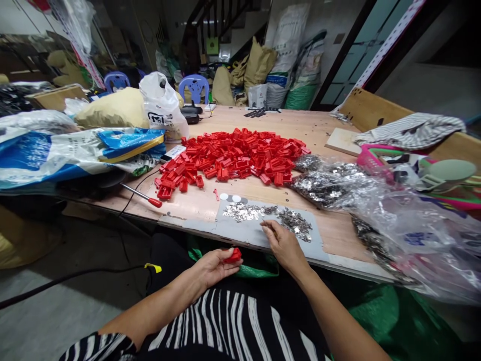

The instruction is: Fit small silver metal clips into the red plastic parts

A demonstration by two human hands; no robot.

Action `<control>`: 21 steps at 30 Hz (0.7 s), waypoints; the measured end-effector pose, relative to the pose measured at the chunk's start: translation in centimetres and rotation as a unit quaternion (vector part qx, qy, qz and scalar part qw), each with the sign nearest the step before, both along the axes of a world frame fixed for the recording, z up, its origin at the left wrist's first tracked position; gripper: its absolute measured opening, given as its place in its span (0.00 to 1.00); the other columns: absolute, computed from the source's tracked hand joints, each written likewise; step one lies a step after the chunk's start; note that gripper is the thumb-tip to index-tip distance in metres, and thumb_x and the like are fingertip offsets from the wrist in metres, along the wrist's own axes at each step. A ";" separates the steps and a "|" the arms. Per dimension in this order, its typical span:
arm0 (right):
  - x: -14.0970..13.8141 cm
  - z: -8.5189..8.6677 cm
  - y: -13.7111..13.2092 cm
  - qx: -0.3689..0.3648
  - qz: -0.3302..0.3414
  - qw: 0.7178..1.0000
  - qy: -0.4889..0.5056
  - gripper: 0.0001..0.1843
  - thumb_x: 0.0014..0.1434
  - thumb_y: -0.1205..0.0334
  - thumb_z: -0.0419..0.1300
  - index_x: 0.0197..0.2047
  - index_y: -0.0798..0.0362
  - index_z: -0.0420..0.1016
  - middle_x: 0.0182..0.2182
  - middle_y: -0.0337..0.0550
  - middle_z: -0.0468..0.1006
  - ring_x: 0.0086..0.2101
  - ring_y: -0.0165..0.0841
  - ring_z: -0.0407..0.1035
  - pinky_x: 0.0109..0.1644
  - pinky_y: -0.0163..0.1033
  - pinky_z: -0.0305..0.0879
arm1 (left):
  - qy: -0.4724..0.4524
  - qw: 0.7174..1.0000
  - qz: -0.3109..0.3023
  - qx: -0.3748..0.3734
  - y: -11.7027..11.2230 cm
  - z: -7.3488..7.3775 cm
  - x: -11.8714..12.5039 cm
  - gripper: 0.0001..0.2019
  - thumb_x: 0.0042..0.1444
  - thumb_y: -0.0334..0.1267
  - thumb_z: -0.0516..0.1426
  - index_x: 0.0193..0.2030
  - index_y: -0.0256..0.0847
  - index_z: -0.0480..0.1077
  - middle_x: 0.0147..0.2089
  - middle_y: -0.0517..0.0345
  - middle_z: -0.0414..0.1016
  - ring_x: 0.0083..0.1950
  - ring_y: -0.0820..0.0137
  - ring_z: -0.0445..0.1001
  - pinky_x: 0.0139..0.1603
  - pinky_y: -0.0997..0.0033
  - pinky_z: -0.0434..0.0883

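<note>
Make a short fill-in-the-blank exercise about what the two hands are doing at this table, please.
1. The left hand holds one ____ plastic part.
2. The right hand reaches to small metal pieces spread on a ____ mat.
3. The clear plastic bags of metal pieces lie to the ____ of the mat.
Missing words: red; grey; right.

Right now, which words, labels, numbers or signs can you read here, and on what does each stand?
No text can be read in full.
white plastic bag: dark print, creased, not legible.
blue and white sack: print too blurred.
sacks at the back: blue print too small.
red part in the left hand: no marking visible.
</note>
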State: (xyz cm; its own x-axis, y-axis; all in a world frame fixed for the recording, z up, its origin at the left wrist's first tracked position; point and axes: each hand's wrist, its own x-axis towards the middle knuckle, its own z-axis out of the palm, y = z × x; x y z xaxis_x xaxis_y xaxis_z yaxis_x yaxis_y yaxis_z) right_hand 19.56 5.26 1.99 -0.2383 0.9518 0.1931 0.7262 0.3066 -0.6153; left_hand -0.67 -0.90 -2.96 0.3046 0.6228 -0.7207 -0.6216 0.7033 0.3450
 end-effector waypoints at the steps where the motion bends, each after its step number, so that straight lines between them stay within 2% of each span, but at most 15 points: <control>1: 0.2 -0.3 0.6 0.014 -0.014 1.000 -0.019 0.13 0.63 0.58 0.49 0.44 0.51 0.72 0.40 0.47 0.80 0.39 0.39 0.74 0.43 0.42 0.68 | 0.007 1.000 -0.002 -0.009 0.0 -0.3 0.0 0.04 0.53 0.29 0.60 0.36 0.31 0.70 0.35 0.46 0.78 0.40 0.62 0.80 0.53 0.60 0.69; 3: 0.3 -0.7 1.6 0.030 -0.033 0.997 -0.063 0.13 0.61 0.61 0.50 0.46 0.54 0.71 0.44 0.51 0.78 0.42 0.41 0.73 0.45 0.45 0.67 | 0.015 1.000 0.000 -0.018 0.2 -0.7 0.1 0.03 0.52 0.25 0.59 0.35 0.30 0.69 0.37 0.45 0.77 0.40 0.62 0.80 0.53 0.59 0.69; 8: -0.7 -0.7 3.5 0.040 -0.047 0.985 -0.161 0.15 0.61 0.65 0.51 0.50 0.56 0.70 0.47 0.53 0.76 0.44 0.41 0.72 0.48 0.44 0.66 | 0.040 0.998 0.018 -0.037 0.4 -0.8 0.3 0.06 0.54 0.23 0.55 0.30 0.34 0.64 0.33 0.54 0.72 0.40 0.62 0.80 0.54 0.57 0.69; 12: -1.5 -0.3 4.4 0.037 -0.054 0.975 -0.213 0.13 0.63 0.65 0.50 0.49 0.56 0.70 0.44 0.53 0.76 0.42 0.42 0.72 0.43 0.43 0.65 | 0.042 0.999 -0.004 -0.029 0.1 -0.3 0.0 0.02 0.55 0.28 0.56 0.33 0.33 0.65 0.36 0.48 0.74 0.40 0.60 0.80 0.51 0.56 0.70; 14: -1.6 -0.3 4.6 0.037 -0.058 0.974 -0.217 0.12 0.63 0.66 0.51 0.47 0.56 0.71 0.43 0.53 0.77 0.41 0.41 0.72 0.42 0.42 0.65 | 0.036 0.998 -0.046 0.013 -0.1 0.6 -0.3 0.05 0.54 0.31 0.58 0.37 0.33 0.67 0.39 0.46 0.76 0.39 0.61 0.80 0.49 0.57 0.71; 17: -1.5 -0.5 4.8 0.039 -0.062 0.973 -0.219 0.10 0.62 0.66 0.52 0.45 0.55 0.71 0.41 0.51 0.77 0.40 0.40 0.72 0.41 0.41 0.63 | 0.036 0.987 -0.098 0.119 0.2 2.6 -1.1 0.09 0.51 0.35 0.62 0.37 0.35 0.68 0.36 0.50 0.78 0.34 0.65 0.80 0.45 0.62 0.72; 19: -1.3 -0.6 4.8 0.042 -0.062 0.972 -0.224 0.08 0.62 0.66 0.52 0.42 0.55 0.71 0.40 0.49 0.77 0.40 0.38 0.72 0.41 0.39 0.63 | 0.055 0.975 -0.093 0.192 1.2 4.0 -1.8 0.12 0.49 0.39 0.64 0.35 0.35 0.68 0.34 0.52 0.77 0.33 0.66 0.79 0.43 0.65 0.72; 21: -1.1 -0.8 4.8 0.048 -0.058 0.971 -0.225 0.06 0.62 0.66 0.53 0.39 0.54 0.71 0.39 0.47 0.77 0.39 0.38 0.72 0.40 0.38 0.62 | 0.100 0.959 -0.059 0.260 2.9 5.0 -2.6 0.15 0.48 0.42 0.65 0.36 0.36 0.67 0.32 0.54 0.77 0.33 0.67 0.79 0.43 0.66 0.72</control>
